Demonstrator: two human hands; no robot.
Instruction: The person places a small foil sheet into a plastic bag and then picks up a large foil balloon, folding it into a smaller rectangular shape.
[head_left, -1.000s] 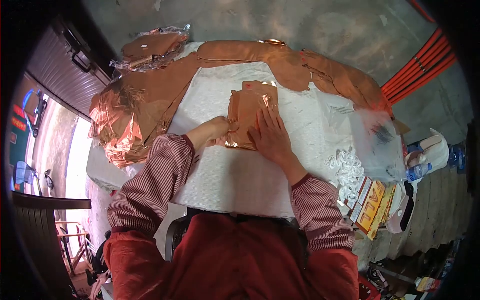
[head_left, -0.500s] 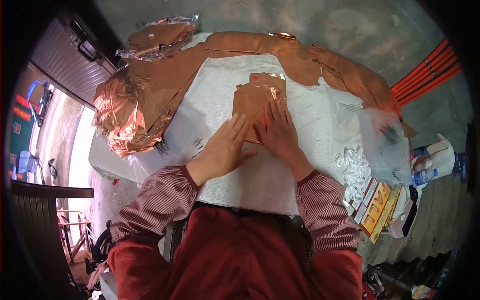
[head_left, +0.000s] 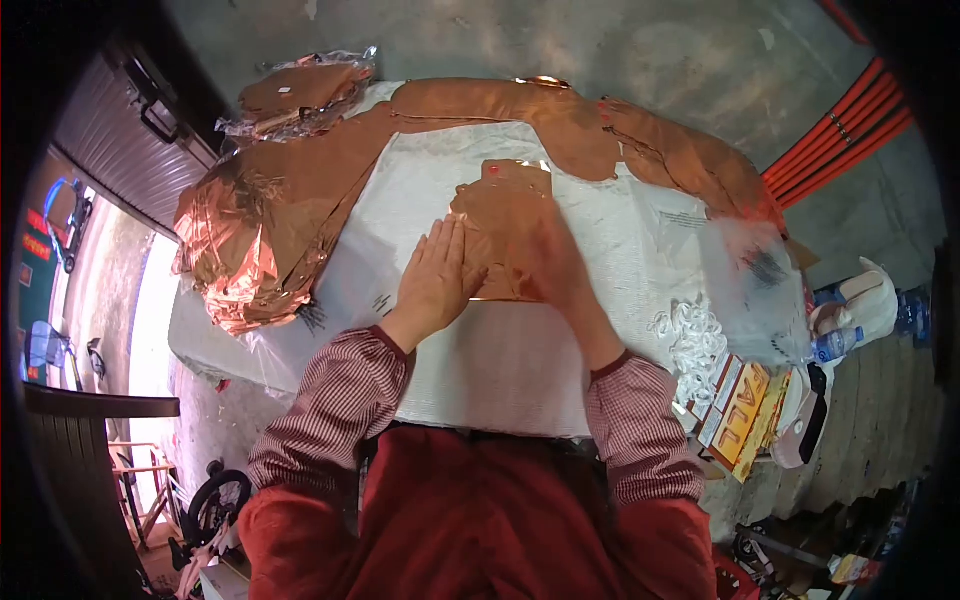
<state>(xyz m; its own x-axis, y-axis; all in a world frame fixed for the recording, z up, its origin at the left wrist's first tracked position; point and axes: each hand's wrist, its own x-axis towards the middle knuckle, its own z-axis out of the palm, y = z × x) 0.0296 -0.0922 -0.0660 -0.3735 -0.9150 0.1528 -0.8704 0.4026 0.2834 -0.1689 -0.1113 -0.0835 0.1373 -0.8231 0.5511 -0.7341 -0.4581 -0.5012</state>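
A flat brown, shiny packet with a narrower top tab and a small red dot lies in front of me on the white-covered table. Against its lower left side rests my left hand, palm down, fingers stretched out and thumb toward the packet. My right hand is over the packet's right edge, blurred by motion, its fingers seemingly extended. Neither hand grips anything that I can see. The packet's right border is partly hidden by the right hand.
Copper-brown foil sheets pile up at left and continue along the far edge. A clear-wrapped brown bundle sits back left. At right are a clear plastic bag, white rings or loops and a yellow printed box.
My right hand has shifted to the packet's right edge and blurred. My left hand has moved slightly left, now along the packet's left side. The view has tilted slightly.
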